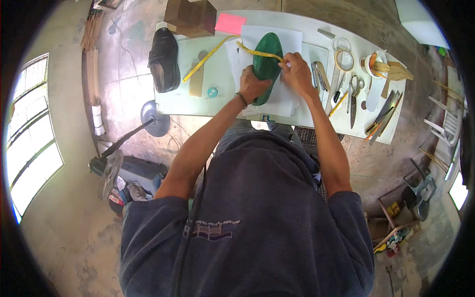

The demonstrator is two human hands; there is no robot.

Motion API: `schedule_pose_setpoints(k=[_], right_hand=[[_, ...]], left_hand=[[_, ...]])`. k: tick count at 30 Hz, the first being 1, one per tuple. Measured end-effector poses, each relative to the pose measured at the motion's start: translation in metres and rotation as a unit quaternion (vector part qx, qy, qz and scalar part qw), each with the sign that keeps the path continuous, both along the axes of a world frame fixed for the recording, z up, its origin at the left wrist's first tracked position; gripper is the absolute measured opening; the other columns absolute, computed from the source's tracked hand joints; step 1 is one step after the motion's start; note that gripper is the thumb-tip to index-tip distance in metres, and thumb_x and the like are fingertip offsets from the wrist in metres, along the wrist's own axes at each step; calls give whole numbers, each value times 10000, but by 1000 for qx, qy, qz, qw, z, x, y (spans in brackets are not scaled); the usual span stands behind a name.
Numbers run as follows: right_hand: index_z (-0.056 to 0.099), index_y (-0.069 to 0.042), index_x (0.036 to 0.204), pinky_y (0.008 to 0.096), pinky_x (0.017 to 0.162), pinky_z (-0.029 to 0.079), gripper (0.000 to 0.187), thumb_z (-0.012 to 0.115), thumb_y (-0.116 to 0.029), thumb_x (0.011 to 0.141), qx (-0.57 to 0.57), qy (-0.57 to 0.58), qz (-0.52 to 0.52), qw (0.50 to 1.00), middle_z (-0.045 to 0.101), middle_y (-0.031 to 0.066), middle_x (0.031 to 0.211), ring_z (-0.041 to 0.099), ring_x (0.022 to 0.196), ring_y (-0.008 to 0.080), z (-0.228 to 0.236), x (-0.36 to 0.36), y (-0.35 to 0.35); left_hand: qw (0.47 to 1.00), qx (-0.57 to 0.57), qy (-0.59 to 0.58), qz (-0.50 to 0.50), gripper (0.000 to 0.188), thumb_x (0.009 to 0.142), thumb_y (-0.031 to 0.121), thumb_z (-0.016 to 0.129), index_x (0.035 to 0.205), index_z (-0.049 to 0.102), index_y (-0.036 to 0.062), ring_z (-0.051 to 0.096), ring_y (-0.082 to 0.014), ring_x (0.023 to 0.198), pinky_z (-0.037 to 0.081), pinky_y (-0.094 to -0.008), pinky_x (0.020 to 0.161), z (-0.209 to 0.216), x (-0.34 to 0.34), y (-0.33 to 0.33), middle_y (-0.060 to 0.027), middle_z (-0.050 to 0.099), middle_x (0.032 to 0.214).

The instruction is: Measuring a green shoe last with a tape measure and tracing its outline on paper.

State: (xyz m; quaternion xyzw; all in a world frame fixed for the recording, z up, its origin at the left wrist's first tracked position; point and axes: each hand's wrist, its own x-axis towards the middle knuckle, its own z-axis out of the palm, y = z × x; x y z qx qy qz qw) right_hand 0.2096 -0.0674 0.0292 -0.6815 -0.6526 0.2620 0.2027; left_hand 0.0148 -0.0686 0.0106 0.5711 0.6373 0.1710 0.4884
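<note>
A green shoe last [269, 42] lies on white paper [292, 39] at the middle of the table. My left hand [253, 85] is closed around its near left side, with the thumb across it. A yellow measuring tape [251, 50] passes over the upper part of the last. At its right edge my right hand [297, 73] pinches the tape between thumb and fingers. The tape's other stretch runs down to the left across the table. What lies under the last is hidden.
A black shoe [164, 62] and a brown box [190, 18] stand at the table's left. To the right are scissors [353, 99], a tape roll [344, 60], a white cup [374, 64], a box cutter [322, 75] and several long tools [386, 116]. A fan [111, 173] stands lower left.
</note>
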Motion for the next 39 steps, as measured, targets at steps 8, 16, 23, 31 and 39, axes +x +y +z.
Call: schedule_pose_setpoints(k=[8,16,23,31,39], right_hand=[[599,-64,988,337,736,557,174,712,-187,940,105,562,-195,797,616,38,743,582,664,153,185,50,-12],[631,-12,1034,236,477,375,245,571,-250,1025,145,538,-123,821,496,-18,650,407,491,69,355,32,-100],[679,16,912,260,553,399,188,649,-165,955,-102,152,-17,983,663,25,729,533,591,101,320,-10,-124],[675,8,901,236,739,426,185,703,-172,934,-188,218,-85,954,646,-7,799,544,800,51,275,58,-118],[691,-59,892,204,631,341,227,719,-280,935,-196,237,-151,939,560,-74,733,441,670,34,212,142,-138]], left_hand=[[997,70,22,22,675,696,269,849,1196,560,-81,673,-318,984,554,-423,854,-17,-33,-16,-221,674,1088],[996,11,77,44,710,672,314,827,1195,544,-74,580,-388,1140,500,-455,948,-23,-35,-8,-280,575,1219],[945,101,-253,-181,506,981,233,628,1422,472,39,467,-281,1329,360,-511,1119,193,-20,-34,-185,544,1365],[865,-9,-299,-402,232,1015,211,616,1078,649,-10,633,-126,888,493,-300,779,221,-85,17,-70,648,913],[942,-103,-110,-299,219,979,251,656,1034,686,41,461,-36,676,384,-221,613,238,-189,66,47,559,761]])
